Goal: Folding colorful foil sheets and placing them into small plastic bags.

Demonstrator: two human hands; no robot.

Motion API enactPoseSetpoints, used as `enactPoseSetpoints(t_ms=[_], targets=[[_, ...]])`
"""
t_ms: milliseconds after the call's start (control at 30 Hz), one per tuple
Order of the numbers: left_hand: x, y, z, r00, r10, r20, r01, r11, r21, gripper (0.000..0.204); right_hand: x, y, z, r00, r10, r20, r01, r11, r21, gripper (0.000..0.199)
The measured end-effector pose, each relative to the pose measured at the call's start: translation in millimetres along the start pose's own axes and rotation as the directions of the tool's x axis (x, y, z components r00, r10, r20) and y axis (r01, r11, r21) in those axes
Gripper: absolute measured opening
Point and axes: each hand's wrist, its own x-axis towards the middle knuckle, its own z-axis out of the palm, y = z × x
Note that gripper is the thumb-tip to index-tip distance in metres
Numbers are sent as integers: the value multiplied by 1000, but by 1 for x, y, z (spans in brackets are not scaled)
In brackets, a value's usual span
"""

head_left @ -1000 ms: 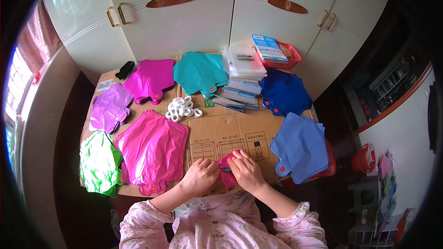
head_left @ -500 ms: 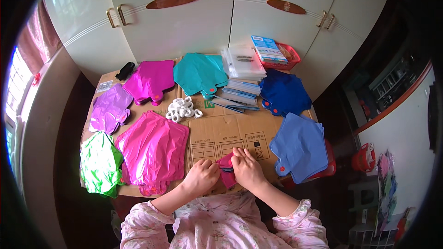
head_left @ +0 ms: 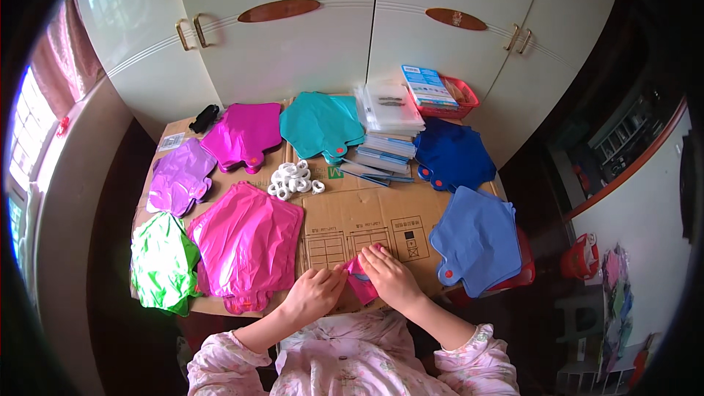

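Observation:
A small folded pink sheet with a glimpse of grey-blue on it lies at the near edge of the cardboard-covered table. My left hand is closed, its fingers pinching the left side of this sheet. From the right, my right hand grips the sheet's upper part, fingers close together and stretched over it. Part of the sheet is hidden under the fingers. Left of my hands lies a pile of large shiny pink sheets with rounded tabs at the near end. To the right is a light blue pile of similar shape.
White rings are heaped mid-table. Around them lie green, lilac, magenta, teal and dark blue piles. Clear plastic sleeves, stacked flat packets and a red basket stand at the back.
My right hand's fingers have shifted slightly down and flattened over the pink sheet. My left hand has moved slightly left and down. The view has shifted slightly.

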Motion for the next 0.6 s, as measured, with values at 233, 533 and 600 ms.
enactPoseSetpoints(t_ms=[233, 533, 600], targets=[[0, -16, -23, 988, -152, 31, 155, 959, -237, 46, -5, -4, -8, 999, 47, 11, -48, 991, 125, 53], [5, -14, -6, 986, -60, 158, 69, 996, -49, 72, -5, -4, -6, 997, 71, 12, -72, 986, 152, 59], [4, -15, -12, 982, -32, 186, 31, 999, 7, 71, -5, -4, -10, 997, 69, 19, -72, 985, 156, 60]])
